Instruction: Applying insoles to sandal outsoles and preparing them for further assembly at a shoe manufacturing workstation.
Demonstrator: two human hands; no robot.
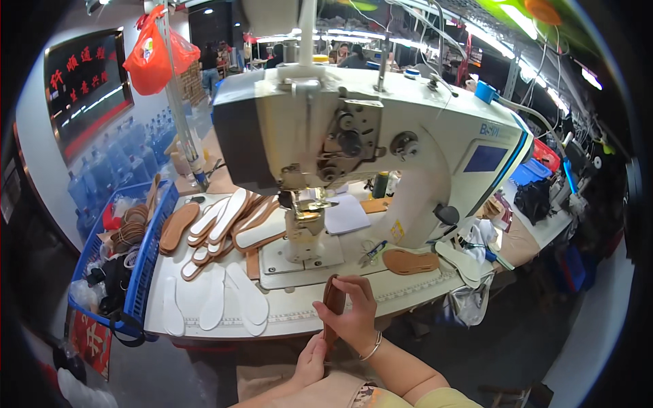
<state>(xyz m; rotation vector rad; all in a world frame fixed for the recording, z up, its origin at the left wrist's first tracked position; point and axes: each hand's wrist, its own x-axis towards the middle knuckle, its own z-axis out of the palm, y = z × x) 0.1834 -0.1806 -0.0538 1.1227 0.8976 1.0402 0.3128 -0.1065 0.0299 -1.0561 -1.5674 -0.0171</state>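
While both hands grip the brown insole (pixel 332 299) edge-on, right hand (pixel 355 314) pinching high, left hand (pixel 311 360) clamping low, I'm aligning it. Next, I judge, it needs laying flat under the sewing machine (pixel 354 143).

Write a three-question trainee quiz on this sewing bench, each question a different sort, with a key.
1. True or false: the right hand holds the brown insole upright on edge, in front of the sewing machine.
2. Where is the blue basket? A) at the table's left end B) under the machine C) on the person's lap
3. Fill in: the left hand touches the insole's ____ end.

Key: 1 true; 2 A; 3 lower.
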